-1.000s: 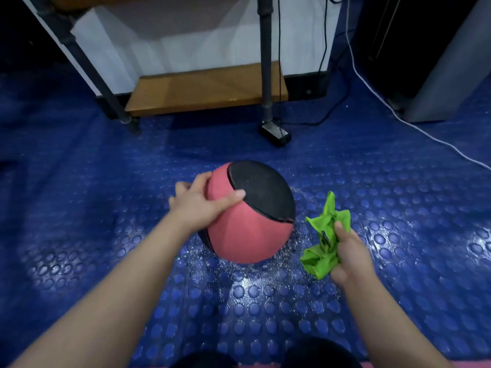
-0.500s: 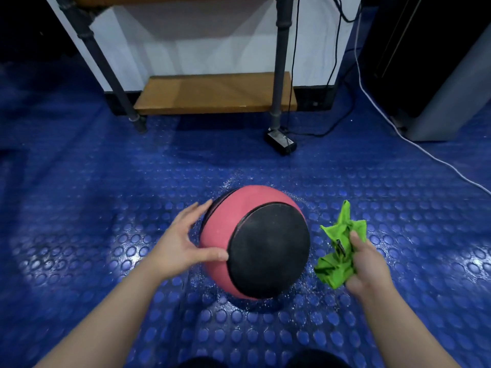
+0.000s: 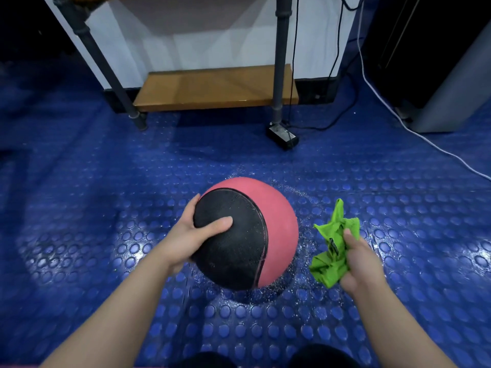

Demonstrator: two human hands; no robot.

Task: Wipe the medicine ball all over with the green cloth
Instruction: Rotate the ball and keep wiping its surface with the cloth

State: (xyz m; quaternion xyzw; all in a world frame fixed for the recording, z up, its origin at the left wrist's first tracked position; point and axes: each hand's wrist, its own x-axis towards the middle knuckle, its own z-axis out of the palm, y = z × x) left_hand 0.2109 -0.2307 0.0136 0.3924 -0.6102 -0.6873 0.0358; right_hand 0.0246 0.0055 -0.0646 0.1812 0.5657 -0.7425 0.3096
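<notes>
Two hands: left hand (image 3: 183,243) grips pink-and-black rubber medicine ball (image 3: 276,221), black panel (image 3: 233,253) now rolled leftward; right hand (image 3: 358,261) clutches crumpled green cloth (image 3: 329,258).

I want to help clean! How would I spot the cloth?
Look at the blue bumpy floor, then the big pink and black ball in the middle. Just right of it, the right hand grips the cloth. It is the only bright green, crumpled thing there.
</notes>
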